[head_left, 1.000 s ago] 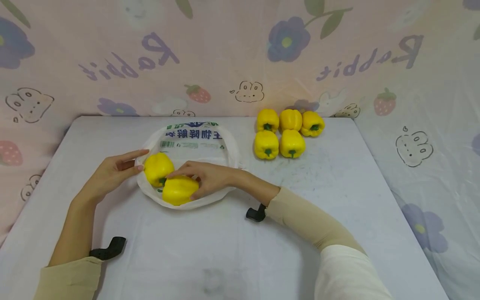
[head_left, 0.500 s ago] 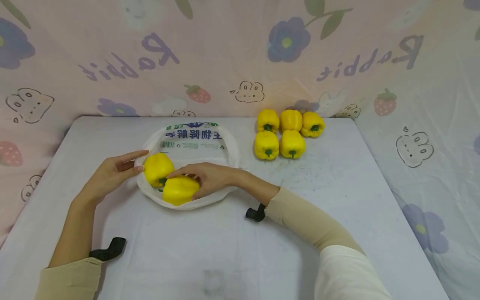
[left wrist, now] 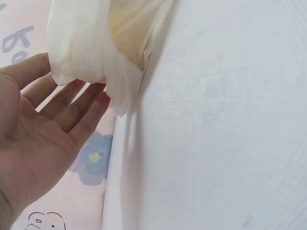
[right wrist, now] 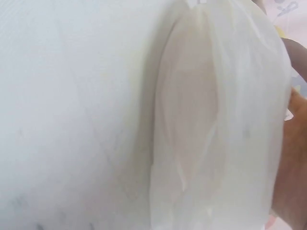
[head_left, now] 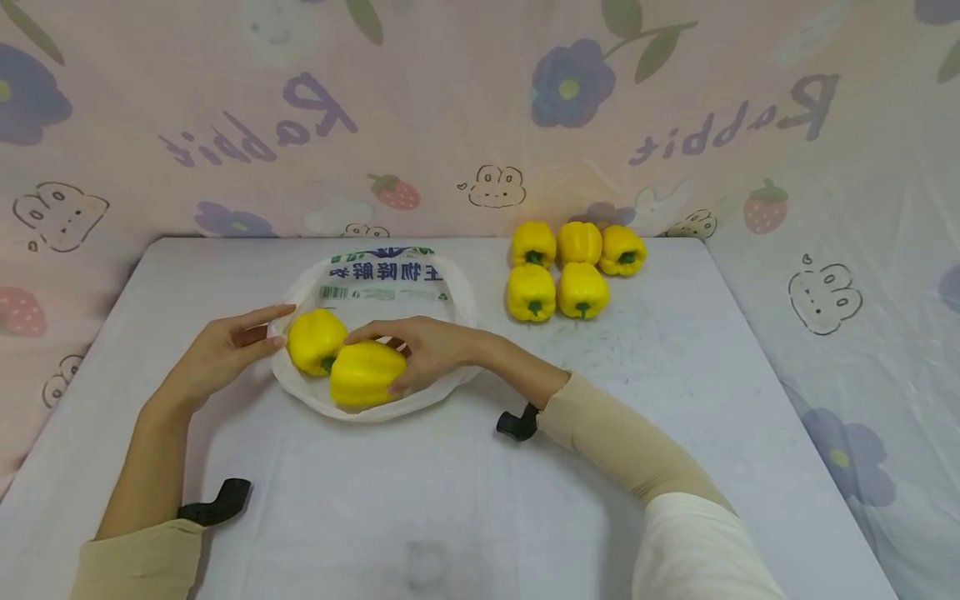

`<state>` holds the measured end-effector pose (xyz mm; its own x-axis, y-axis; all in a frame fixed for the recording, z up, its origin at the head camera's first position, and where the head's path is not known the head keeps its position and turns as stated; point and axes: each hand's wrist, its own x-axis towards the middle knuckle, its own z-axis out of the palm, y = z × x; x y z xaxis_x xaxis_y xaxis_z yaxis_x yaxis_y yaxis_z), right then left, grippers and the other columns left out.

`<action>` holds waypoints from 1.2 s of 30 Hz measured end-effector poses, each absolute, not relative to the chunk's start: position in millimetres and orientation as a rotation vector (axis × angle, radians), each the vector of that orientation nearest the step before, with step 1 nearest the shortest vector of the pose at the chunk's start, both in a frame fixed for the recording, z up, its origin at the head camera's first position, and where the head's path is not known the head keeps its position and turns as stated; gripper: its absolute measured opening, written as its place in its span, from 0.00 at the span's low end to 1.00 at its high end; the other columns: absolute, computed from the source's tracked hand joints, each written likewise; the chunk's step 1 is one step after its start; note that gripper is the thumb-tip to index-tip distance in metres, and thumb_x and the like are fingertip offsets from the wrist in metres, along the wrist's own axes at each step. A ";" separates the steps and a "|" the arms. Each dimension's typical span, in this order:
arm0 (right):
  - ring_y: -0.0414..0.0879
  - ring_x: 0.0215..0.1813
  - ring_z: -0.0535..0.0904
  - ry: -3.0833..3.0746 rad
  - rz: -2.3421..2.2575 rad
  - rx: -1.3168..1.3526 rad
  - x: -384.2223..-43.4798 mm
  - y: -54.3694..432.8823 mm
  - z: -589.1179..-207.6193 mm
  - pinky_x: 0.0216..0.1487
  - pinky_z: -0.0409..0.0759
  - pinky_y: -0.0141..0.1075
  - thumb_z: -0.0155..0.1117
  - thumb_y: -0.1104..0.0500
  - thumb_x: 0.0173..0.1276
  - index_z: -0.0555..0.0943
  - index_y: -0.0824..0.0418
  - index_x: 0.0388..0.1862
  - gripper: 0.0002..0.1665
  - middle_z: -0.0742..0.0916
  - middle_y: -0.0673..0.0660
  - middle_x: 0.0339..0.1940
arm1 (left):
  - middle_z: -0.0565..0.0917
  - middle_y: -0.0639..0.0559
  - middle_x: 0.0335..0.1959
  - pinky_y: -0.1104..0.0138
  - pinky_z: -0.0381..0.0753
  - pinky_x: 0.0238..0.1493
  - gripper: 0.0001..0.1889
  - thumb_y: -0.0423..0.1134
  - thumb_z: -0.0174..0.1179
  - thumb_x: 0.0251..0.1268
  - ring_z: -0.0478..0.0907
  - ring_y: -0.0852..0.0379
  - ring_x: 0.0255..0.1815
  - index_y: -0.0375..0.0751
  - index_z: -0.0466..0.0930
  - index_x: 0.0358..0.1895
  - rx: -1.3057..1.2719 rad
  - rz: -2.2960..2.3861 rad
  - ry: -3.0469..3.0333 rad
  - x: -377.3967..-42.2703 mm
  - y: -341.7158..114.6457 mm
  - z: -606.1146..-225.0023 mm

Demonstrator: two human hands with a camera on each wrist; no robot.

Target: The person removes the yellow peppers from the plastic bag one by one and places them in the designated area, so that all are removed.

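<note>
A white plastic bag [head_left: 465,308] lies with its mouth spread in a ring on the table, printed lettering showing inside. Within the ring, a yellow bell pepper [head_left: 317,337] sits at the left. Beside it, a second yellow bell pepper lies on its side, and my right hand [head_left: 427,354] grips it with fingers over the top and thumb at the near side. My left hand [head_left: 225,350] touches the bag's left rim with extended fingers, also visible in the left wrist view against the bag's wall [left wrist: 81,43]. In the right wrist view the bag hides most of the right hand [right wrist: 292,158].
Several yellow bell peppers [head_left: 583,290] stand grouped at the back right of the white table [head_left: 360,517]. A printed cloth [head_left: 420,100] hangs behind the table's back edge. Black curved mounts [head_left: 225,502] stick out from both wrists.
My right hand and the pepper it grips have shifted slightly right and up in the head view. The left hand stays at the bag's rim. The whole head view has shifted a little.
</note>
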<state>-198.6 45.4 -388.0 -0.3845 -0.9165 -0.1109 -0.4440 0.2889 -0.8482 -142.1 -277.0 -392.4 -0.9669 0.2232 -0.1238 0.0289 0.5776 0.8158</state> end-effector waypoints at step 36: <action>0.45 0.64 0.74 2.290 -1.390 -0.991 -218.2 146.1 -359.2 0.61 0.76 0.42 0.76 0.55 0.58 0.65 0.47 0.74 0.47 0.73 0.45 0.70 | 0.62 0.31 0.74 0.28 0.58 0.61 0.30 0.48 0.59 0.73 0.70 0.52 0.61 0.45 0.67 0.74 0.185 1.374 2.551 -139.5 -274.7 -389.3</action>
<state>-218.2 146.1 -359.2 -0.7238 -0.6820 0.1052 -0.4081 0.3002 -0.8622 -139.5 -274.7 -389.3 -0.9638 0.2221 -0.1479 -0.0012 0.5506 0.8348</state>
